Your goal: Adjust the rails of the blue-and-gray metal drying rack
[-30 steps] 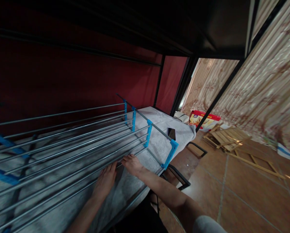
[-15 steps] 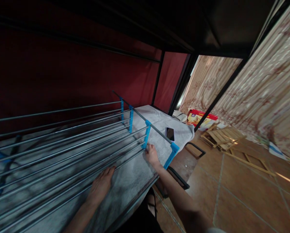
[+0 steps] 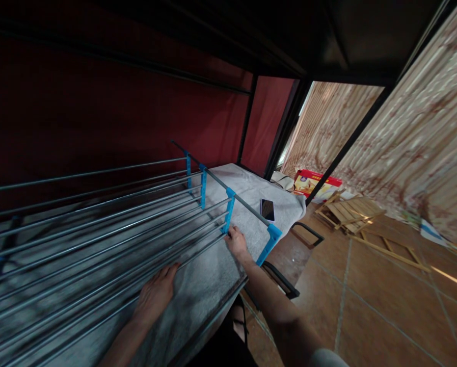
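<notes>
In the head view, a rack (image 3: 203, 188) on a gray blanket (image 3: 289, 201) is apparently being steadied, left hand (image 3: 156, 293) with fingers together at its front bar (image 3: 203, 251), right hand (image 3: 237, 242) curled by a blue bracket (image 3: 230, 208), both grips unclear, any shift calling for even support.

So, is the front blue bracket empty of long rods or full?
Empty, seemingly: long rods meet the next bracket, but none run from the front bracket.

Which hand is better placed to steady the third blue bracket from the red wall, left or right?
Probably your right hand: it is right at the lower end of that blue bracket. Your left hand lies farther off, along a metal rod.
</notes>
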`<control>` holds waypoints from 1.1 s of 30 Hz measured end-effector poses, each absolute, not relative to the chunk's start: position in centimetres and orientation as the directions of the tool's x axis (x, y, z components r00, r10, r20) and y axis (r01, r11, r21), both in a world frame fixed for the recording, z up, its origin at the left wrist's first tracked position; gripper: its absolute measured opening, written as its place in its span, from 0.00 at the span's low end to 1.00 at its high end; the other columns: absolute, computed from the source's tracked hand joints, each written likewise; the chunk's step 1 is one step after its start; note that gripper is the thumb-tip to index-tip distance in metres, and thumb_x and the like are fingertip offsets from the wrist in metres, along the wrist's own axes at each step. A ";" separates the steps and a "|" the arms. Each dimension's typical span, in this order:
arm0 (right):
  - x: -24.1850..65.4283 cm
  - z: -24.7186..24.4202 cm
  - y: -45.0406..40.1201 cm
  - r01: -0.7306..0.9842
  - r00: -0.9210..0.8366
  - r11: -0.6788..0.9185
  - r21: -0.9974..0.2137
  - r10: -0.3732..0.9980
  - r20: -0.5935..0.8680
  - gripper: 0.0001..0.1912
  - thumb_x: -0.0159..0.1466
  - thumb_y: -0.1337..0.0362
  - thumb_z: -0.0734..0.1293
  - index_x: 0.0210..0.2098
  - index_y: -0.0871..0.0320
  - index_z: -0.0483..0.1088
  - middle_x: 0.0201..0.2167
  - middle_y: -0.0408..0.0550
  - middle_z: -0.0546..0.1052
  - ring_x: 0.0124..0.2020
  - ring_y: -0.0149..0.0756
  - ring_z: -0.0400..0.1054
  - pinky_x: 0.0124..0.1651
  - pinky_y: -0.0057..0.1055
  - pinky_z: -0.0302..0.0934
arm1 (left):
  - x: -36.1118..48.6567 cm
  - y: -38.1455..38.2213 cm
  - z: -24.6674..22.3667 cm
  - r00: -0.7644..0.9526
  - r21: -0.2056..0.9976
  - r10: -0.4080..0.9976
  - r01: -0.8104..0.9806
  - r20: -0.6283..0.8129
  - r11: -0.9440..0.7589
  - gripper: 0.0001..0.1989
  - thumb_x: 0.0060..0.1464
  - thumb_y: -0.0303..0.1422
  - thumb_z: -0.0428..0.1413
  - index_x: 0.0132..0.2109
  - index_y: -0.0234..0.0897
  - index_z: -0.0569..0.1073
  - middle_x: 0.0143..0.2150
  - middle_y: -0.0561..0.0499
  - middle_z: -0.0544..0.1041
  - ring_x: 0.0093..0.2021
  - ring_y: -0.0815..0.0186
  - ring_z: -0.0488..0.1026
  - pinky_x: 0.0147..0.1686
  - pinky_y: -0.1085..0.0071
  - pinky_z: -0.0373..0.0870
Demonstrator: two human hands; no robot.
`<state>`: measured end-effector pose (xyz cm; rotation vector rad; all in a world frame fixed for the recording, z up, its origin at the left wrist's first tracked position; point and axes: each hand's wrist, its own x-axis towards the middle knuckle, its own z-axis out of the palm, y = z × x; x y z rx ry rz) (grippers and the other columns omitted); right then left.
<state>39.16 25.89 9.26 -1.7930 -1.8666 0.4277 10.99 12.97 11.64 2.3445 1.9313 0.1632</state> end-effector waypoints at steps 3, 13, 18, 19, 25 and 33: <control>38.9 9.1 26.0 0.833 0.016 0.067 -0.550 0.989 0.146 0.14 0.65 0.68 0.63 0.49 0.54 0.72 0.46 0.50 0.73 0.48 0.39 0.67 0.54 0.36 0.56 | 11.2 13.2 11.5 0.186 0.166 0.982 0.968 0.029 -0.188 0.23 0.66 0.30 0.36 0.61 0.33 0.67 0.56 0.41 0.75 0.52 0.57 0.75 0.54 0.59 0.71; 38.9 8.5 26.0 0.837 -0.002 0.086 -0.540 0.988 0.155 0.13 0.66 0.69 0.61 0.47 0.54 0.73 0.45 0.50 0.74 0.48 0.40 0.68 0.53 0.36 0.56 | 22.0 21.7 12.1 0.292 0.414 0.955 0.864 0.050 -0.286 0.25 0.63 0.25 0.40 0.64 0.29 0.62 0.63 0.37 0.69 0.63 0.59 0.66 0.63 0.64 0.62; 38.9 8.3 26.1 0.843 -0.023 0.107 -0.528 0.986 0.164 0.13 0.65 0.70 0.61 0.46 0.55 0.72 0.45 0.51 0.74 0.49 0.42 0.68 0.52 0.36 0.58 | 25.9 25.8 11.5 0.280 0.461 0.959 0.845 0.049 -0.271 0.22 0.63 0.28 0.45 0.63 0.31 0.63 0.60 0.36 0.72 0.60 0.56 0.69 0.61 0.62 0.65; 38.9 8.3 26.1 0.842 -0.027 0.112 -0.528 0.986 0.165 0.14 0.65 0.71 0.60 0.46 0.55 0.72 0.45 0.52 0.73 0.49 0.42 0.68 0.51 0.36 0.58 | 26.1 26.1 11.3 0.273 0.463 0.961 0.848 0.038 -0.260 0.21 0.63 0.30 0.45 0.61 0.31 0.65 0.58 0.35 0.74 0.58 0.54 0.71 0.58 0.60 0.67; 39.1 7.9 26.3 0.823 -0.055 0.146 -0.549 0.982 0.179 0.13 0.65 0.72 0.60 0.45 0.55 0.71 0.44 0.50 0.73 0.48 0.40 0.67 0.51 0.35 0.57 | 25.8 26.2 10.9 0.301 0.469 0.954 0.840 0.020 -0.275 0.21 0.64 0.30 0.44 0.61 0.31 0.64 0.57 0.35 0.73 0.57 0.53 0.72 0.56 0.61 0.68; 39.2 7.8 26.6 0.791 -0.060 0.166 -0.589 0.979 0.195 0.07 0.66 0.68 0.62 0.42 0.55 0.71 0.42 0.49 0.74 0.46 0.39 0.69 0.49 0.32 0.59 | 24.5 27.3 11.9 0.402 0.479 0.912 0.786 0.086 -0.391 0.18 0.65 0.30 0.41 0.51 0.33 0.74 0.52 0.39 0.77 0.57 0.54 0.71 0.62 0.57 0.61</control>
